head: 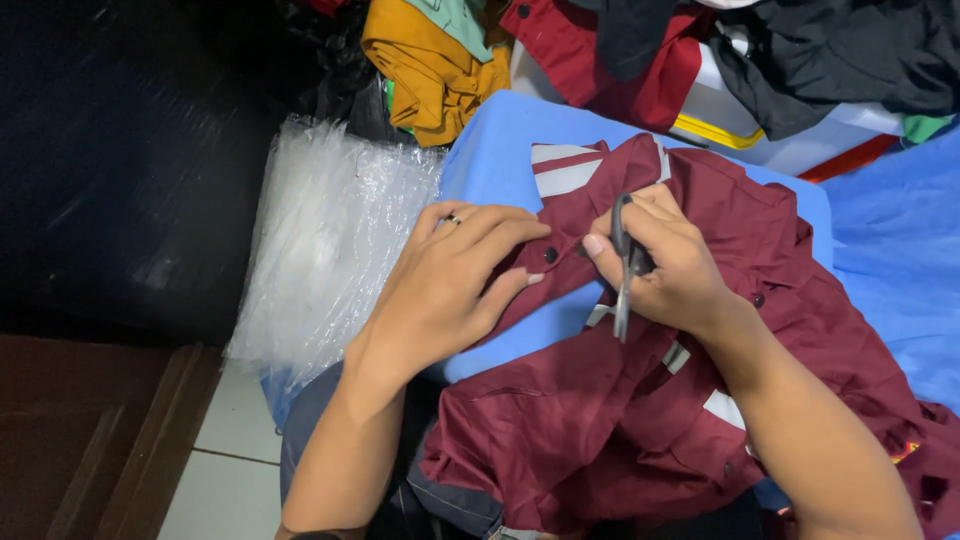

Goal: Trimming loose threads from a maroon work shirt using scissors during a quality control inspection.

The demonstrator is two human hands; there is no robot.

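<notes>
Lying across a blue cloth-covered table (pixel 500 150), a maroon work shirt (pixel 620 410) with pale grey reflective strips is spread out under both hands, its lower part hanging off the near edge towards the person. The left hand (pixel 450 280) presses flat on the shirt's button edge, fingers stretched out and together, thumb pointing right; its grip is released, closing on nothing, only pinning the cloth down beside a dark button (pixel 550 254). A thin ring (pixel 453 219) sits on one of its fingers. The right hand (pixel 670 265) is clenched around a pair of dark-handled scissors (pixel 625 270), fingers curled through the handles, the blades pointing down and towards the person over the shirt front; whether the blades are apart or together cannot be told. The two hands lie just beside each other, the right thumb close to the left fingertips, with the shirt's button strip between them. To the left of the table, a stack of clear plastic bags (pixel 330 250) leans down towards the white floor tiles (pixel 230 460). Behind the table more garments are piled: a mustard-yellow one (pixel 430 70), a red one (pixel 590 50) and a black one (pixel 850 50). More blue cloth (pixel 900 250) lies to the right of the shirt.
</notes>
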